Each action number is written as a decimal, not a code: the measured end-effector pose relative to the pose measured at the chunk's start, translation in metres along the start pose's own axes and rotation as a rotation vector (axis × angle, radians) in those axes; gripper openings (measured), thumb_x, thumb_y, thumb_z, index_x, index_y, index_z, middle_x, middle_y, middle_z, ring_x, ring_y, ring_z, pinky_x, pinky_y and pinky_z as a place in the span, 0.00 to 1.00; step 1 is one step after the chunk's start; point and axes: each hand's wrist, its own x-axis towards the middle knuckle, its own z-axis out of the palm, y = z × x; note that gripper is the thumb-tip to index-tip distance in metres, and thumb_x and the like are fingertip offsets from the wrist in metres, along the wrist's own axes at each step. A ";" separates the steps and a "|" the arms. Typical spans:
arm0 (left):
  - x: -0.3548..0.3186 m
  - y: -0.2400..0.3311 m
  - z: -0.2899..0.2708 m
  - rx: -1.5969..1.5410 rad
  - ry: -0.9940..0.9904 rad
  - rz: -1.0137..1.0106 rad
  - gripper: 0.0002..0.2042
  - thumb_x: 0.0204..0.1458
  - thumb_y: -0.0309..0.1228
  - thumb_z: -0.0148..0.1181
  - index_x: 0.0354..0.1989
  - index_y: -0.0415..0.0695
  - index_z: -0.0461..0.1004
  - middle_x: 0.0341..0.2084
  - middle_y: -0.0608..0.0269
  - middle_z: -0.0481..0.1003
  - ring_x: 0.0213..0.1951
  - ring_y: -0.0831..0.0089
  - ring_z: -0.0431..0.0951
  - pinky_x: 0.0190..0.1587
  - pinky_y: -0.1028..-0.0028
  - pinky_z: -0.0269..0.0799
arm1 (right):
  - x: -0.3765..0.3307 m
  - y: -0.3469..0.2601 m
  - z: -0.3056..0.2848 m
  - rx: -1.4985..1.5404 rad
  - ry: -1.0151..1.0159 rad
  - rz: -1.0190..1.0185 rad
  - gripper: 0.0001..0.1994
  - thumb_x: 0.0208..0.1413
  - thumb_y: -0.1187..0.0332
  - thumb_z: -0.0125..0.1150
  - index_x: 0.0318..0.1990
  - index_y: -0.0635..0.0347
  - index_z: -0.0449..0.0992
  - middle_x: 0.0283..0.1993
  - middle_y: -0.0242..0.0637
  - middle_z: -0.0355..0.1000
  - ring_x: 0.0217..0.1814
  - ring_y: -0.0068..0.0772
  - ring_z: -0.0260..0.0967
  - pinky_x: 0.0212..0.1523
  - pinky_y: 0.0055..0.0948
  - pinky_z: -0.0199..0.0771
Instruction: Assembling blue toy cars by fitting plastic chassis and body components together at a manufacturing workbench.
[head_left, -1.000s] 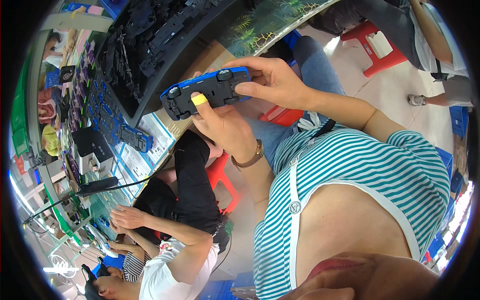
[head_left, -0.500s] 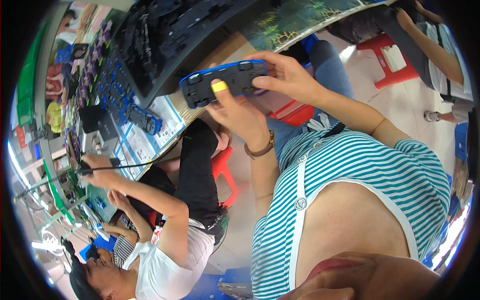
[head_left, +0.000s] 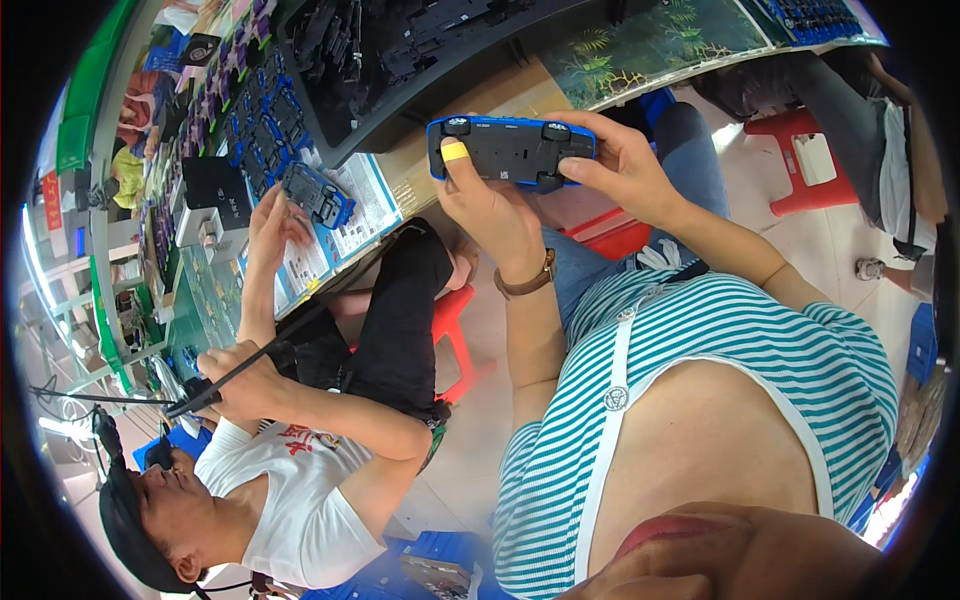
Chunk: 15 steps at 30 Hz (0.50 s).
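Note:
Both my hands hold a blue toy car (head_left: pixel 510 150) with its black underside and wheels facing up toward me. My left hand (head_left: pixel 492 210) grips the car's left part, its thumb with a yellow band lying across the underside. Around the right end is my right hand (head_left: pixel 625 170), thumb pressed on the underside near a wheel. The fingers behind the car are mostly hidden. It is held up in front of the table edge, below a large black tray (head_left: pixel 400 100) of dark parts.
On my left a seated co-worker holds a dark, corded handheld tool (head_left: pixel 195 397). Their other hand (head_left: pixel 270 235) is beside another blue car (head_left: pixel 318 195) on the table. More blue cars (head_left: pixel 270 125) lie beyond. A red stool (head_left: pixel 805 165) stands at the right.
The car in my hands has become more level, and the view has shifted. The co-worker's tool hand has drawn back from the table, while their other hand has reached to the car there.

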 end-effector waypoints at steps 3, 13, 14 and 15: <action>-0.005 -0.003 0.001 -0.101 -0.025 -0.076 0.17 0.58 0.41 0.48 0.46 0.39 0.67 0.40 0.59 0.71 0.42 0.73 0.72 0.46 0.71 0.68 | 0.001 -0.003 -0.002 -0.034 0.013 0.017 0.24 0.51 0.74 0.57 0.58 0.67 0.62 0.53 0.39 0.66 0.52 0.25 0.65 0.53 0.25 0.67; -0.032 0.001 -0.005 0.109 -0.023 -0.051 0.12 0.55 0.27 0.52 0.46 0.35 0.67 0.38 0.60 0.72 0.38 0.76 0.73 0.41 0.76 0.70 | -0.004 0.004 0.014 0.088 0.035 -0.040 0.24 0.52 0.75 0.56 0.58 0.67 0.62 0.52 0.40 0.66 0.51 0.24 0.65 0.54 0.25 0.66; -0.030 -0.001 -0.005 0.130 -0.010 -0.042 0.12 0.55 0.27 0.52 0.46 0.35 0.68 0.37 0.60 0.72 0.37 0.77 0.73 0.40 0.77 0.70 | -0.002 0.007 0.015 0.107 0.061 -0.054 0.22 0.52 0.74 0.56 0.56 0.68 0.63 0.50 0.39 0.67 0.50 0.24 0.65 0.53 0.25 0.66; -0.030 -0.002 -0.005 0.129 -0.009 -0.038 0.12 0.55 0.27 0.52 0.46 0.35 0.68 0.37 0.60 0.72 0.37 0.77 0.73 0.40 0.77 0.70 | 0.000 0.009 0.015 0.127 0.086 -0.069 0.20 0.53 0.73 0.56 0.54 0.68 0.65 0.48 0.38 0.68 0.49 0.23 0.65 0.52 0.25 0.67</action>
